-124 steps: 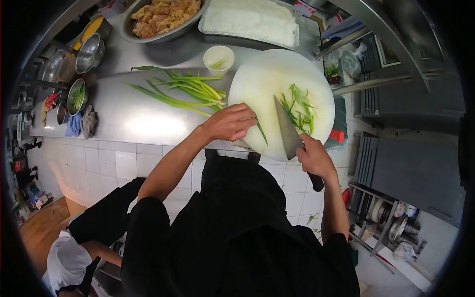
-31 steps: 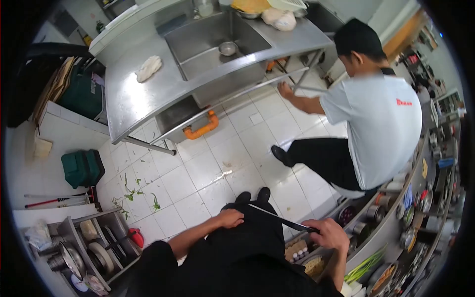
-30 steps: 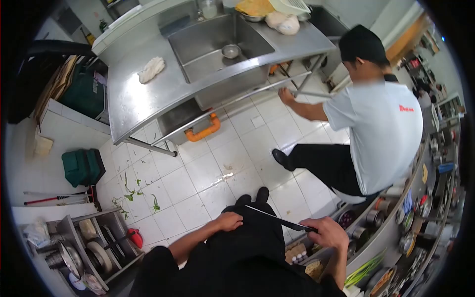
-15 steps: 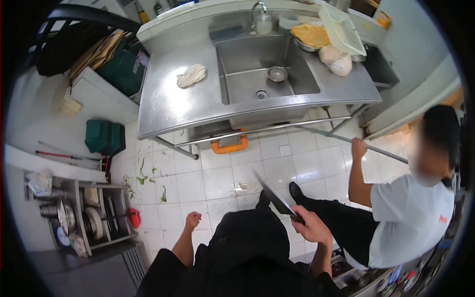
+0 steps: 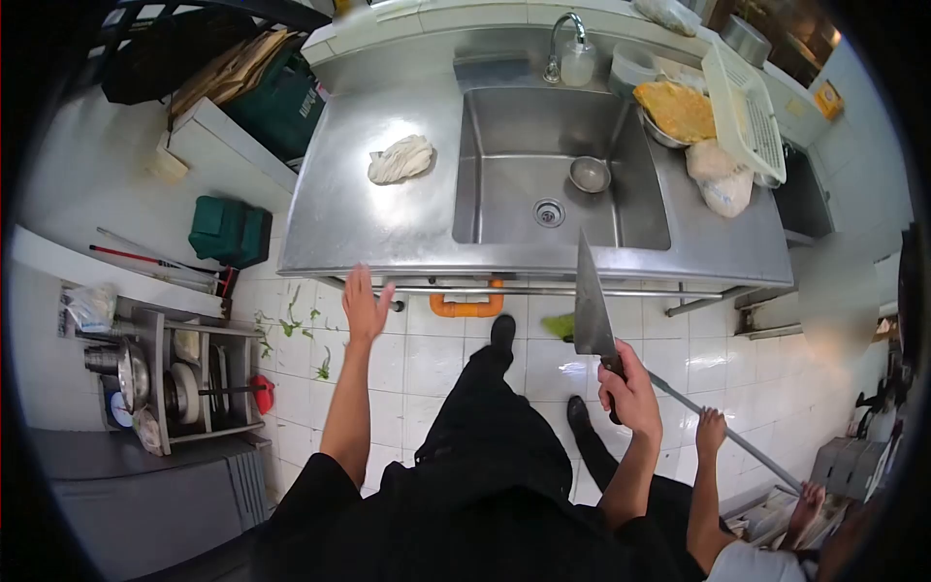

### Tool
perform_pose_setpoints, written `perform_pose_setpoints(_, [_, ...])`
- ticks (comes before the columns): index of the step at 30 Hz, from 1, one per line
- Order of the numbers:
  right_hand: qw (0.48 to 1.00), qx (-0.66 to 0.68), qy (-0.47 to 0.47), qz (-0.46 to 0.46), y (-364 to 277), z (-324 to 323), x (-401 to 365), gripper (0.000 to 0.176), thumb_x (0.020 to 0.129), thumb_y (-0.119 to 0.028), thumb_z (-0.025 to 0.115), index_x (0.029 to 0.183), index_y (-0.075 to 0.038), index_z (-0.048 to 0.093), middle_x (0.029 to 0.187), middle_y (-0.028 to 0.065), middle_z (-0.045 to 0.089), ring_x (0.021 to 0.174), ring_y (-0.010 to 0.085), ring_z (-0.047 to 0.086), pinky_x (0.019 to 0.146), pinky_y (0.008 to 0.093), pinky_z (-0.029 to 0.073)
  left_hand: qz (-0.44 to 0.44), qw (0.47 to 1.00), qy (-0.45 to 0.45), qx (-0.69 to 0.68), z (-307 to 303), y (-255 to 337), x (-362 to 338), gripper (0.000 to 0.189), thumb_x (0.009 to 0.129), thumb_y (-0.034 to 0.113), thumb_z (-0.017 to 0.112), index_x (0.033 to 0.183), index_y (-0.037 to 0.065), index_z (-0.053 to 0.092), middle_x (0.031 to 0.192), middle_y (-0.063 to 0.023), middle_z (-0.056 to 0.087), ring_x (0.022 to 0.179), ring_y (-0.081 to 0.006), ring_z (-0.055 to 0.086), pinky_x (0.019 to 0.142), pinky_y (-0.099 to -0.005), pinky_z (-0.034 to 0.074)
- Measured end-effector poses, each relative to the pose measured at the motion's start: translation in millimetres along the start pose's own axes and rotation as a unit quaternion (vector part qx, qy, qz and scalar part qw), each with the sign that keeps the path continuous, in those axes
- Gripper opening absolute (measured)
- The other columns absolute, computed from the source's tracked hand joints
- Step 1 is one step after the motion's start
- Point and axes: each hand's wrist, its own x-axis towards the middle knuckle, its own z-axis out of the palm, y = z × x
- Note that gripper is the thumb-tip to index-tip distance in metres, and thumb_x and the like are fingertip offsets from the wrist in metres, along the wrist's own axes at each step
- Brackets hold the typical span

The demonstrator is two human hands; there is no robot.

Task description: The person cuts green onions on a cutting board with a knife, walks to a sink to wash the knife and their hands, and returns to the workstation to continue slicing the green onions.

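Observation:
My right hand (image 5: pixel 632 390) is wrapped round the dark handle of a large kitchen knife (image 5: pixel 590 306), its blade pointing up toward the sink's front edge. Just short of the counter's front left edge, my left hand (image 5: pixel 364 303) is held out with its fingers apart and nothing in it. A crumpled pale cloth (image 5: pixel 401 160) lies on the steel counter (image 5: pixel 335 213) beyond that hand. The sink (image 5: pixel 524 179) holds a small metal bowl (image 5: pixel 590 175) near its drain.
A co-worker at the lower right grips a long pole (image 5: pixel 742 441) reaching a green broom head (image 5: pixel 560 325). Green scraps (image 5: pixel 291 325) lie on the floor. A shelf rack (image 5: pixel 208 388) stands left. A white basket (image 5: pixel 742 112) and bagged food (image 5: pixel 720 179) sit right of the sink.
The counter is nearer. My left hand has risen forward and its fingers have spread. The knife has turned more upright in my right hand. The co-worker has shifted down in view, with the pole.

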Motion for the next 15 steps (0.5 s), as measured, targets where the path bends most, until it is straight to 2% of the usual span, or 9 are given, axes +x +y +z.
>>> perform_pose_setpoints(1, [1.000,-0.007,0.000,0.006,-2.9,-8.5,9.2,0.049,0.092,-0.001,0.050,0.139,-0.001,0.041,0.080,0.0019,0.051,0.053,0.0089,0.048,0.047,0.0241,0.040,-0.049,0.997,-0.034,0.056,5.0,7.7,25.6,0.079,0.095,0.051,0.054,0.151,0.002,0.027,0.159,-0.0187,0.025,0.147,-0.0375,0.020,0.117,-0.0518,0.018])
perform_pose_setpoints(5, [0.998,0.016,0.050,0.031,-14.7,-29.7,39.4,0.047,0.090,0.000,0.048,0.137,-0.001,0.044,0.079,0.0007,0.049,0.052,0.0069,0.046,0.046,0.0229,0.039,-0.104,0.984,-0.122,0.082,46.3,22.2,111.2,0.087,0.094,0.059,0.047,0.151,-0.002,0.023,0.160,-0.0219,0.017,0.148,-0.0396,0.013,0.118,-0.0545,0.013])
perform_pose_setpoints(7, [0.997,-0.017,0.071,0.032,-23.4,-43.9,52.8,0.048,0.088,0.002,0.049,0.136,0.000,0.044,0.084,0.0030,0.049,0.051,0.0084,0.047,0.045,0.0227,0.039,-0.149,0.984,-0.030,0.095,84.8,41.8,142.8,0.091,0.094,0.060,0.046,0.151,-0.006,0.021,0.159,-0.0266,0.016,0.148,-0.0436,0.013,0.119,-0.0550,0.011])
perform_pose_setpoints(8, [0.994,-0.015,0.101,0.043,-33.5,-45.2,59.4,0.044,0.089,0.000,0.049,0.133,0.000,0.046,0.080,0.0011,0.049,0.051,0.0072,0.047,0.045,0.0227,0.039,-0.091,0.993,-0.017,0.067,98.5,56.7,153.8,0.094,0.094,0.062,0.046,0.151,-0.008,0.018,0.158,-0.0303,0.014,0.147,-0.0467,0.011,0.119,-0.0549,0.011])
perform_pose_setpoints(9, [0.992,-0.020,0.116,0.042,-41.4,-48.8,66.6,0.044,0.089,0.000,0.049,0.133,0.000,0.046,0.080,0.0011,0.049,0.051,0.0072,0.047,0.045,0.0227,0.039,-0.080,0.995,-0.021,0.057,115.5,75.8,166.2,0.094,0.094,0.062,0.046,0.151,-0.008,0.018,0.158,-0.0303,0.014,0.147,-0.0467,0.011,0.119,-0.0549,0.011])
perform_pose_setpoints(11, [0.984,0.002,0.164,0.073,-53.0,-54.9,80.4,0.046,0.089,0.001,0.049,0.134,0.000,0.045,0.079,0.0014,0.049,0.052,0.0076,0.048,0.045,0.0233,0.040,0.081,0.994,-0.066,0.010,142.6,132.9,186.6,0.094,0.093,0.061,0.048,0.152,-0.006,0.018,0.159,-0.0270,0.014,0.148,-0.0444,0.011,0.119,-0.0544,0.013])
perform_pose_setpoints(13, [0.976,0.000,0.199,0.085,-63.3,-59.6,97.9,0.047,0.088,0.001,0.050,0.135,0.000,0.045,0.080,0.0018,0.050,0.051,0.0079,0.049,0.044,0.0234,0.040,0.127,0.974,-0.177,-0.063,154.3,191.2,237.1,0.092,0.093,0.059,0.050,0.152,-0.004,0.019,0.160,-0.0230,0.016,0.148,-0.0413,0.012,0.119,-0.0550,0.015])
perform_pose_setpoints(15, [0.968,-0.007,0.237,0.086,-70.9,-65.4,105.5,0.048,0.089,0.001,0.050,0.136,0.000,0.044,0.080,0.0022,0.050,0.051,0.0082,0.049,0.043,0.0230,0.040,0.243,0.958,-0.119,-0.089,168.2,239.0,286.0,0.088,0.093,0.055,0.053,0.152,-0.003,0.021,0.161,-0.0193,0.017,0.149,-0.0376,0.015,0.119,-0.0551,0.014])
